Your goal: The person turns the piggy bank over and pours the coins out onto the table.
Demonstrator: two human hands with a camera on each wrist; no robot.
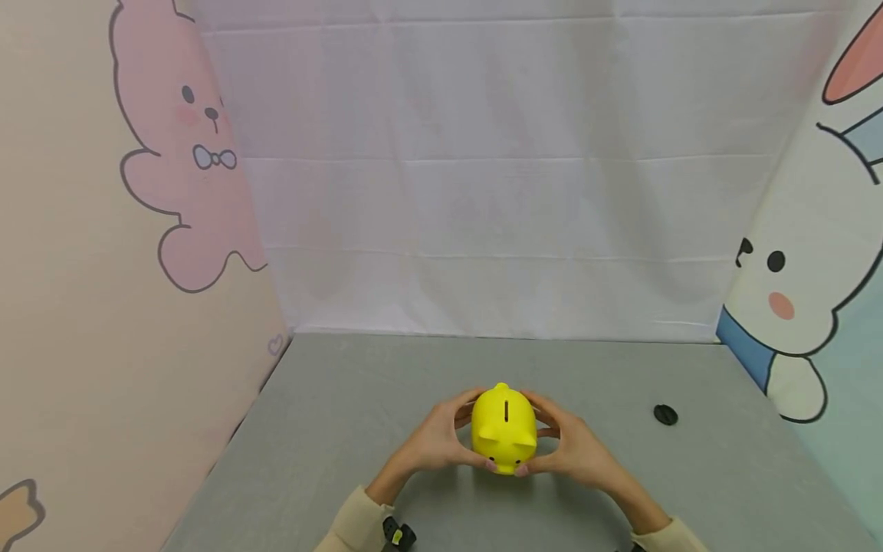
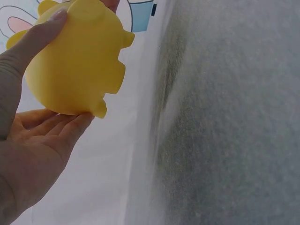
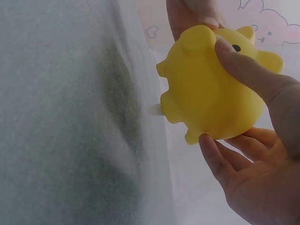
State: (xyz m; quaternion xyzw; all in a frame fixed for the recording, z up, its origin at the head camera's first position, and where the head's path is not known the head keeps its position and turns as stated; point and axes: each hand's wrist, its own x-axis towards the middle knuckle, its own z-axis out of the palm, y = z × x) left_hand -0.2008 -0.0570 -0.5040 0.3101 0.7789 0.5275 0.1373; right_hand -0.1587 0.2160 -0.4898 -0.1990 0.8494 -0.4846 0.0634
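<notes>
A yellow piggy bank is held between both hands, clear of the table, with its slotted back up and its snout toward me. My left hand grips one flank, thumb by the snout and fingers round toward the rear. On the opposite flank my right hand holds it the same way. Its stubby feet point at the table in the left wrist view, where the piggy bank shows its side. Under its belly in the right wrist view is a pale blurred streak.
A small black round piece lies on the grey table to the right. Behind stands a white cloth backdrop. Walls with cartoon animals flank the table on both sides.
</notes>
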